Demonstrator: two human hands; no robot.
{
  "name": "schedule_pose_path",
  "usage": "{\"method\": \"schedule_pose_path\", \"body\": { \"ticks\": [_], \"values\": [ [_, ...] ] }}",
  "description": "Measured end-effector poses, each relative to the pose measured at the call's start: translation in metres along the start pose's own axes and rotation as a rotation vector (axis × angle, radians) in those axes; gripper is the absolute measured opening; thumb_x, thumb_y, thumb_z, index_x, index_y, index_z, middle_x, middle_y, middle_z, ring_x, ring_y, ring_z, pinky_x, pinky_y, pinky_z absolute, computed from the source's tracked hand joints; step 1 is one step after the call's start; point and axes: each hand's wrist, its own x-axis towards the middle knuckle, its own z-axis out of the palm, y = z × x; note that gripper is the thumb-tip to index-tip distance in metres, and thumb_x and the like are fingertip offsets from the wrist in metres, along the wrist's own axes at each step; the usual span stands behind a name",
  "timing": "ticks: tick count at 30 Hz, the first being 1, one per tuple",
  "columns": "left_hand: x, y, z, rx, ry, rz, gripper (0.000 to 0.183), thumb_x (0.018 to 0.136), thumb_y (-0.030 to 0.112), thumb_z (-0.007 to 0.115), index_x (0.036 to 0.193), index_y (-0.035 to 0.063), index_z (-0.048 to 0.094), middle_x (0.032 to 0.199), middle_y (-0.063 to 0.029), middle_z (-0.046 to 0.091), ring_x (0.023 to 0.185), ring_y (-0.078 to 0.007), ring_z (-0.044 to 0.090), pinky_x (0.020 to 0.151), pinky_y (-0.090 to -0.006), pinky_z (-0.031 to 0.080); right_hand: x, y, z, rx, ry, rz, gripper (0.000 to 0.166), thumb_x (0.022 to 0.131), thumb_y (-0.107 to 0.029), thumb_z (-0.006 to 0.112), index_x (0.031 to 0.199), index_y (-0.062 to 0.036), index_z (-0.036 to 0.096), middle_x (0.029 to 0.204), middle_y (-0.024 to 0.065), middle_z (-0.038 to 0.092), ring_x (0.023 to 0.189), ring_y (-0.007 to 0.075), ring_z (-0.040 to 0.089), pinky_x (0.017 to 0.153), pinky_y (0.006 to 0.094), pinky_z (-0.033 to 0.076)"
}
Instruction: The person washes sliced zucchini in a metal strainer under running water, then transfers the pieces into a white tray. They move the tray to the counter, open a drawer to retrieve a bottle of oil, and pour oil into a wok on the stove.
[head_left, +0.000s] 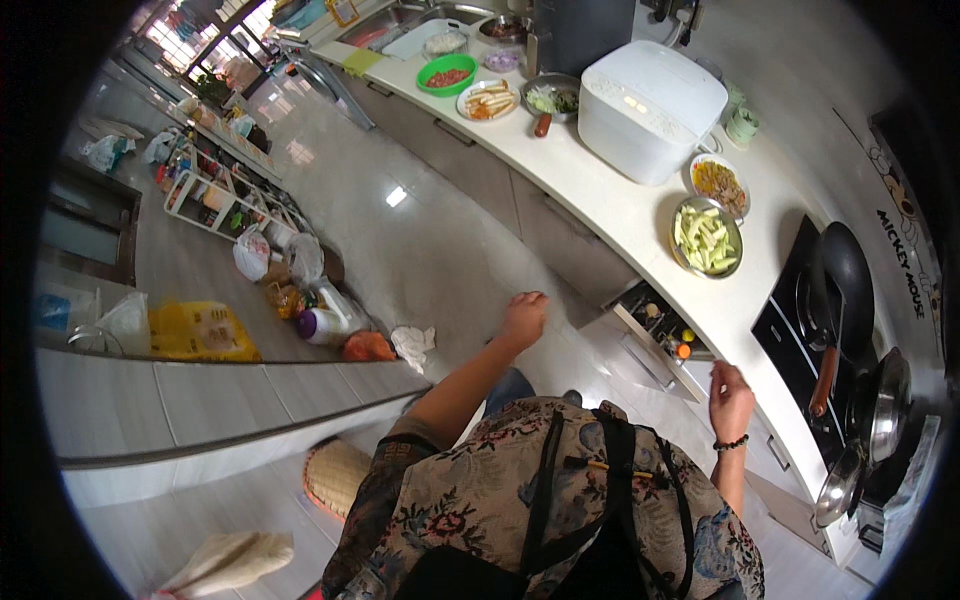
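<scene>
My left hand (525, 321) hangs over the floor with its fingers curled in, and nothing shows in it. Near the counter's front edge, beside a pulled-out drawer (651, 352), is my right hand (730, 401), a dark beaded bracelet on its wrist. Its fingers are bent and their inner side is hidden, so I cannot tell whether it holds something. Bottles with orange and yellow caps stand in the drawer. On the counter above, a metal bowl (705, 238) holds cut pale-green vegetable pieces. Behind it lies a plate of chopped food (718, 187).
A black cooktop (784, 330) carries a wok (851, 289) with a wooden handle. Steel lids (889, 405) lean nearby. A white appliance (651, 112), a plate of sliced mushrooms (489, 100) and a green meat basin (448, 75) line the counter. Bags and a rack (225, 195) stand left.
</scene>
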Motion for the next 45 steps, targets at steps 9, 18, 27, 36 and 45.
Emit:
{"method": "schedule_pose_path", "body": {
  "ticks": [9, 18, 27, 36, 45],
  "values": [
    [0.098, -0.159, -0.079, 0.12, 0.084, -0.164, 0.036, 0.073, 0.014, 0.059, 0.108, 0.006, 0.052, 0.122, -0.0075, 0.044, 0.102, -0.0294, 0.047, 0.088, -0.0433, 0.036, 0.056, -0.069, 0.114, -0.14, -0.438, -0.083, 0.02, 0.078, -0.022, 0.056, 0.092, -0.0085, 0.059, 0.081, 0.0113, 0.061, 0.071, 0.0296, 0.059, 0.059, 0.0383, 0.047],
    [0.251, -0.224, -0.163, 0.114, -0.057, -0.151, 0.06, 0.076, 0.02, 0.059, 0.128, 0.0074, 0.03, 0.135, -0.0066, 0.028, 0.109, -0.0286, 0.043, 0.09, -0.0444, 0.034, 0.086, -0.177, 0.174, -0.076, -0.657, 0.091, 0.027, 0.079, -0.026, 0.054, 0.1, -0.0098, 0.057, 0.086, 0.0113, 0.062, 0.075, 0.0292, 0.06, 0.063, 0.0394, 0.048],
    [0.317, -0.246, -0.169, 0.173, -0.326, -0.269, 0.061, 0.078, 0.027, 0.057, 0.129, 0.0081, 0.029, 0.135, -0.0068, 0.028, 0.116, -0.0262, 0.039, 0.096, -0.046, 0.029, 0.087, -0.194, 0.184, -0.03, -0.697, 0.251, 0.025, 0.079, -0.025, 0.056, 0.098, -0.0101, 0.059, 0.086, 0.0111, 0.063, 0.077, 0.0278, 0.06, 0.065, 0.0369, 0.049],
    [0.346, -0.284, -0.241, -1.068, 0.65, -0.498, 0.03, 0.082, 0.029, 0.058, 0.093, 0.0039, 0.047, 0.08, -0.0086, 0.054, 0.062, -0.0161, 0.057, 0.054, -0.0295, 0.047, 0.12, -0.193, 0.19, -0.027, -0.478, 0.222, 0.022, 0.078, -0.018, 0.057, 0.097, -0.0074, 0.06, 0.083, 0.011, 0.063, 0.072, 0.0275, 0.06, 0.063, 0.0361, 0.048],
    [0.414, -0.374, -0.265, -1.589, 0.329, -0.549, 0.02, 0.075, 0.01, 0.062, 0.091, 0.0059, 0.052, 0.082, -0.0049, 0.056, 0.073, -0.017, 0.054, 0.063, -0.0278, 0.047, 0.105, -0.161, 0.175, 0.011, -0.33, 0.468, 0.022, 0.079, -0.025, 0.054, 0.095, -0.0099, 0.06, 0.071, 0.0114, 0.062, 0.067, 0.0297, 0.059, 0.06, 0.0387, 0.047]
  ]
}}
